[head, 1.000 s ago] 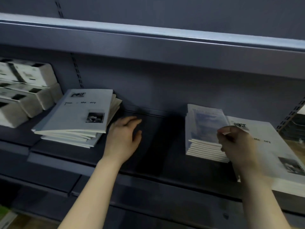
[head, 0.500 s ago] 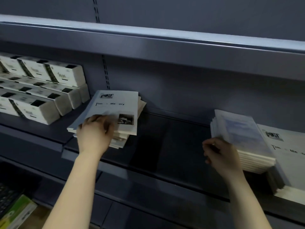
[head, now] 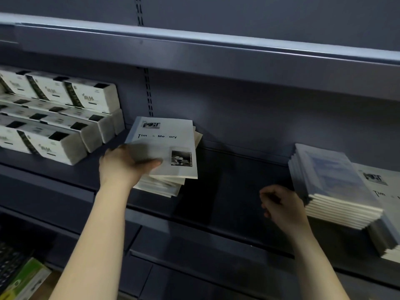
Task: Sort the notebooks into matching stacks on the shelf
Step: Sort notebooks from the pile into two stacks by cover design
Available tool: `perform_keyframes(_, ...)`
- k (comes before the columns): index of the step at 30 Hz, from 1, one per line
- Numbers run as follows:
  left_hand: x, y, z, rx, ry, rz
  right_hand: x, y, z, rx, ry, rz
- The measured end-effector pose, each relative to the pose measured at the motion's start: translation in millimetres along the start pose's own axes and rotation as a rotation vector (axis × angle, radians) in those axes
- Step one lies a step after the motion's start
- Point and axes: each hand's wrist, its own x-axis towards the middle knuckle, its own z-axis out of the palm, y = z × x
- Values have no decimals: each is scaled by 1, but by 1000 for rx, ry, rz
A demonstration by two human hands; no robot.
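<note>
A stack of white "Time & Memory" notebooks (head: pixel 168 146) lies on the dark shelf (head: pixel 227 191), left of the middle. My left hand (head: pixel 123 164) grips the stack's near left corner, thumb on the top cover. To the right sits a stack of blue-covered notebooks (head: pixel 331 182), partly over another white "Time & Memory" stack (head: pixel 383 191) at the frame's right edge. My right hand (head: pixel 281 206) hovers just left of the blue stack with fingers curled, holding nothing that I can see.
White tissue packs (head: pixel 65 118) fill the shelf's left part in two layers. An upper shelf edge (head: pixel 194 53) overhangs the working shelf. A green box (head: pixel 23 280) lies on a lower level at the bottom left.
My left hand has gone from the bare shelf to the white stack and taken hold of its corner. My right hand has come off the blue stack and drawn back to its left.
</note>
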Motion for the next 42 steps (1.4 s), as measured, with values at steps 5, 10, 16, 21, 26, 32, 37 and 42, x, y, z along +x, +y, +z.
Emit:
perform_keyframes(5, 9, 6, -10, -11, -50, -56, -1, 3, 1, 1, 19, 1)
perform_keyframes(10, 18, 12, -13, -267, -47, 47, -2, 7, -5, 13, 28, 24)
perform_keyframes(16, -4, 34, 18, -687, -124, 180, -5, 13, -18, 69, 36, 39)
perform_keyframes(21, -34, 61, 46, -964, -161, 176, -9, 18, -33, 152, 7, 70)
perform_keyframes(26, -57, 96, 64, -1134, -234, 215, -12, 18, -47, 303, -25, 128)
perform_keyframes(32, -86, 137, 80, -1303, -327, 303, -13, 15, -76, 513, -9, 82)
perform_keyframes(37, -108, 161, 93, -1311, -384, 333, -4, 12, -100, 515, 154, 88)
perform_keyframes(42, -126, 176, 103, -1272, -420, 345, 5, 15, -115, 400, 237, 10)
